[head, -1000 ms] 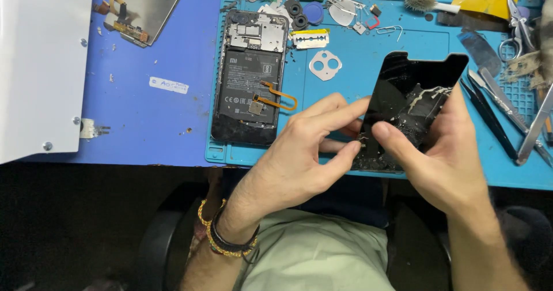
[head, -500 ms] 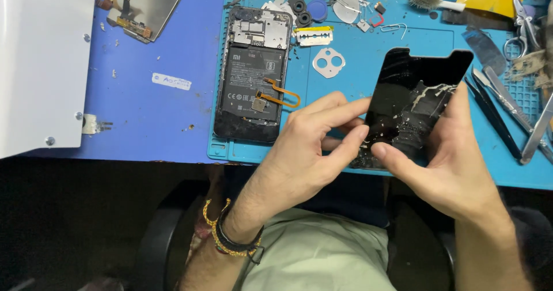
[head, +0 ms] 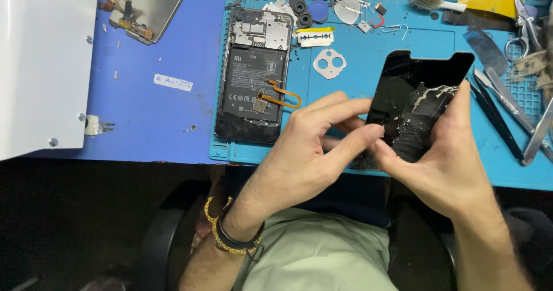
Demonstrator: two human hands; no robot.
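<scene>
not much has shifted since a second ago: both hands are still bunched over the black glass panel (head: 423,104), the left forefinger just looks stretched out a touch further along its left edge.

left hand (head: 305,152) comes in from the near side, wrist with a yellow and black bracelet stack (head: 230,236), palm down, forefinger laid straight toward the panel's left edge and thumb tucked under it, so the fingers are pinched in at the near left corner of the panel. right hand (head: 443,164) reaches in from the near right, cupping the panel's near end, forefinger running up the right edge, thumb pressed on the glass next to the left thumb. both are closed on the panel, holding it just above the teal mat (head: 357,72), tilted, notch end pointing far. the panel's middle is smeared with whitish glue scraps, right between the two sets of fingertips.

to the left on the mat lies the opened phone body (head: 253,75) with battery showing and an orange flex cable (head: 282,98). a camera lens frame (head: 329,63) sits between it and the panel. tweezers and pry tools (head: 507,112) lie at the right, a brush (head: 432,2) at the far side, a loose screen (head: 152,6) far left on the blue worktop (head: 173,118).
</scene>
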